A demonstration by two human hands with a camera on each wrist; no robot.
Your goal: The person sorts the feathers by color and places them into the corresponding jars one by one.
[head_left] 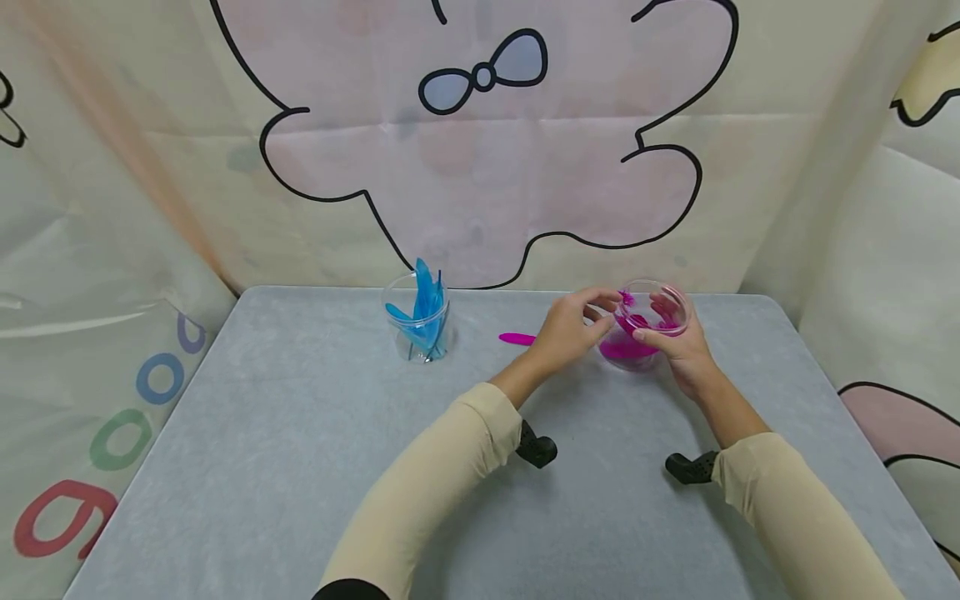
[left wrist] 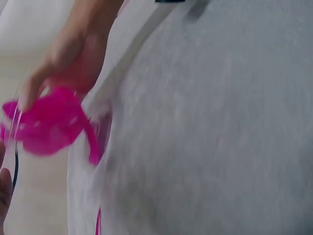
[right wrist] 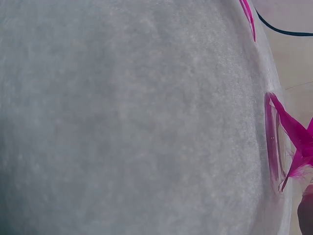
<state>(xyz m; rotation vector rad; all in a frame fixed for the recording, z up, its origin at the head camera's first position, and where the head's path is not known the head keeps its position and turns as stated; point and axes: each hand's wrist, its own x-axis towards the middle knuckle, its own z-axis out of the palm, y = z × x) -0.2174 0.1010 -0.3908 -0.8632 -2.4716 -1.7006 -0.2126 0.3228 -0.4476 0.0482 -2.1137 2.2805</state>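
Observation:
A clear plastic cup [head_left: 651,327] with magenta feathers [head_left: 628,348] inside stands at the table's far right. My right hand [head_left: 678,343] grips the cup from its right side. My left hand [head_left: 573,329] is at the cup's left rim, fingers and thumb curled, pinching a magenta feather tip [head_left: 626,297] that sticks up there. The left wrist view shows the magenta feathers [left wrist: 49,122] in the cup, with the right hand [left wrist: 73,54] behind them. In the right wrist view the cup's base [right wrist: 275,142] and its feathers [right wrist: 298,139] are at the right edge.
One loose magenta feather [head_left: 517,338] lies on the grey table [head_left: 300,433] left of my left hand, also seen as the loose feather [right wrist: 248,17]. A second clear cup [head_left: 420,327] with blue feathers stands farther left. Printed fabric walls enclose the table.

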